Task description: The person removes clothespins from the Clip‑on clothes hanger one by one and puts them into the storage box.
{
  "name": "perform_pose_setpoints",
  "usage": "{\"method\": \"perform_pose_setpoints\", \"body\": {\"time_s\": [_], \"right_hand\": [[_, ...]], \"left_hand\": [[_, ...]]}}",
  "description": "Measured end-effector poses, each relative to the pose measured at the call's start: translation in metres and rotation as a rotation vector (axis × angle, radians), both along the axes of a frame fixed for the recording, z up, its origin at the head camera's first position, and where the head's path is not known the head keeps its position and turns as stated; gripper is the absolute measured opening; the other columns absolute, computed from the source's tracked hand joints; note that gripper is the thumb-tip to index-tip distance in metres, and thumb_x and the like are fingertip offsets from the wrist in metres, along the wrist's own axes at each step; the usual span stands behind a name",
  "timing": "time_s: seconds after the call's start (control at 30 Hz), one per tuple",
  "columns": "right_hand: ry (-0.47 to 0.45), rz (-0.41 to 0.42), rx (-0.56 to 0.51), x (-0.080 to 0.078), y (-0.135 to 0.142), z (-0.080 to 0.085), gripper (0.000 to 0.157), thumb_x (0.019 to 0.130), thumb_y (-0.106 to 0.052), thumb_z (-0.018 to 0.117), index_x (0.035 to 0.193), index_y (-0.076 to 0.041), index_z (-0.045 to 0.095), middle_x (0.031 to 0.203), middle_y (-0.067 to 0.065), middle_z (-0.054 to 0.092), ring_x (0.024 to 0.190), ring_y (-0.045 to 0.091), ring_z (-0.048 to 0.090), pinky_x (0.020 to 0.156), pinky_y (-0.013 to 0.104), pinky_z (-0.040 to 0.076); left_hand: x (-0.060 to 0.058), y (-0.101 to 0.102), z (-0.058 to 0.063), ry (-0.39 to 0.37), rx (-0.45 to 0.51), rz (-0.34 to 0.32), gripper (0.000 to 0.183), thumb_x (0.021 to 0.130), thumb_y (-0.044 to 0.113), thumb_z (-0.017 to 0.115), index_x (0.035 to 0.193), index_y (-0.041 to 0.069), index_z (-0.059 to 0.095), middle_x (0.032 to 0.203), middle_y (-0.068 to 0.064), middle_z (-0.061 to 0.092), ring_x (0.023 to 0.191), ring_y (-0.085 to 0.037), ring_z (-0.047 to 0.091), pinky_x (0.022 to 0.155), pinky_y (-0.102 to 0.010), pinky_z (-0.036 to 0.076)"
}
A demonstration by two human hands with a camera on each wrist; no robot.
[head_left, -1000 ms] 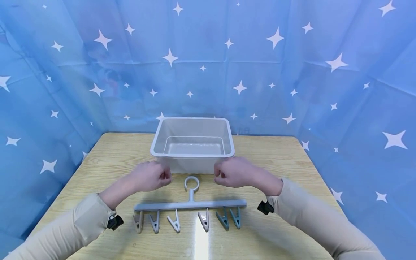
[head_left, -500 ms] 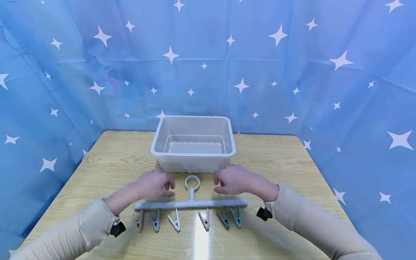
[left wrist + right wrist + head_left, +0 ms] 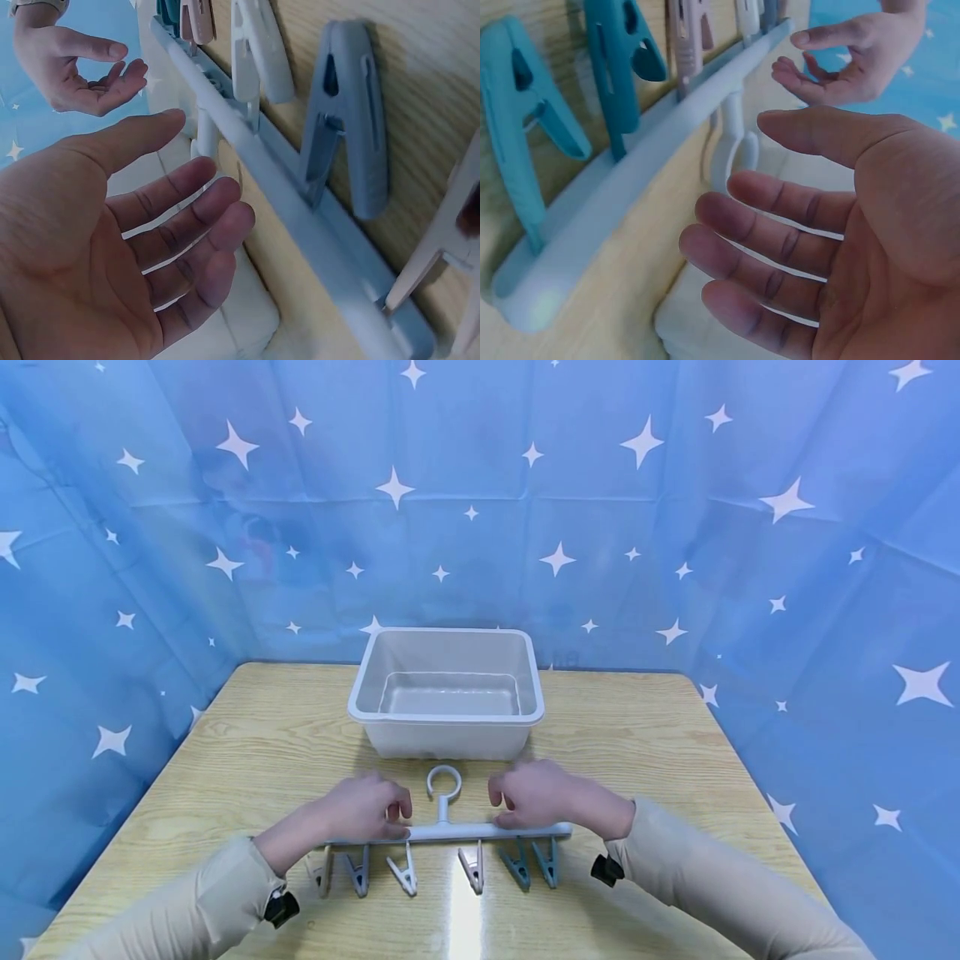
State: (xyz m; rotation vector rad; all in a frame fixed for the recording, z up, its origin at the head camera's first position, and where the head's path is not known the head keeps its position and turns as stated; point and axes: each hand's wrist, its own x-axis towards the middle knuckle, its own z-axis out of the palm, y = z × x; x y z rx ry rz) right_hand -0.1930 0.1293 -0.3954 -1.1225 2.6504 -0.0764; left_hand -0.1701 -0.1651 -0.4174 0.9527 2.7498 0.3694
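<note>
A pale blue clip hanger [image 3: 450, 832] lies on the table, its round hook [image 3: 444, 783] pointing toward the bin. Several clothespins hang along its bar, among them a blue-grey one [image 3: 345, 120], a white one [image 3: 403, 870], a pinkish one [image 3: 472, 867] and a teal one [image 3: 529, 112]. My left hand [image 3: 363, 808] hovers over the left half of the bar, fingers apart and loosely bent, with nothing in it. On the other side of the hook, my right hand [image 3: 534, 795] is just above the bar, likewise relaxed and holding nothing.
Behind the hanger a light grey plastic bin [image 3: 446, 739] stands on the wooden table [image 3: 630, 735], with nothing inside. Blue cloth [image 3: 480, 543] printed with white stars encloses the back and both sides. A bright reflection lies on the table's front.
Both hands have come back from beside the bin's front toward the hanger bar, and their fingers have loosened from a more curled pose. The hanger and bin stay put.
</note>
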Motion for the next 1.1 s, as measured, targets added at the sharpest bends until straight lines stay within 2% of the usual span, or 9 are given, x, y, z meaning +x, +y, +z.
{"method": "perform_pose_setpoints", "body": {"time_s": [0.23,0.5,0.73,1.1], "right_hand": [[-0.018,0.000,0.022,0.004,-0.002,-0.011,0.022,0.088,-0.032,0.073,0.103,-0.018,0.069,0.088,-0.002,0.071,0.072,0.009,0.060,0.060,0.028,0.047],[0.005,0.042,0.018,0.007,-0.005,-0.025,0.019,0.083,-0.032,0.077,0.097,-0.021,0.071,0.077,-0.010,0.068,0.064,0.003,0.052,0.058,0.023,0.041],[0.042,0.061,0.020,0.007,-0.008,-0.036,0.016,0.082,-0.033,0.079,0.087,-0.022,0.069,0.074,-0.013,0.064,0.063,0.002,0.051,0.058,0.023,0.043],[0.074,0.080,0.036,0.008,-0.013,-0.037,0.018,0.080,-0.024,0.081,0.078,-0.022,0.063,0.067,-0.013,0.056,0.060,0.002,0.046,0.055,0.022,0.039]], "left_hand": [[0.005,0.003,-0.007,-0.042,-0.007,0.031,0.017,0.083,0.029,0.081,0.093,0.019,0.072,0.079,0.007,0.063,0.070,-0.005,0.052,0.060,-0.026,0.042],[0.005,0.004,-0.012,-0.044,0.006,0.028,0.016,0.081,0.025,0.082,0.091,0.018,0.072,0.076,0.009,0.062,0.066,-0.003,0.050,0.058,-0.024,0.040],[0.006,0.007,-0.014,-0.048,0.019,0.022,0.013,0.083,0.021,0.081,0.089,0.018,0.071,0.076,0.008,0.063,0.065,-0.003,0.049,0.057,-0.025,0.040],[0.005,0.002,-0.015,-0.051,0.046,0.003,0.010,0.085,0.019,0.079,0.091,0.018,0.071,0.079,0.009,0.066,0.069,-0.003,0.054,0.061,-0.024,0.043]]}}
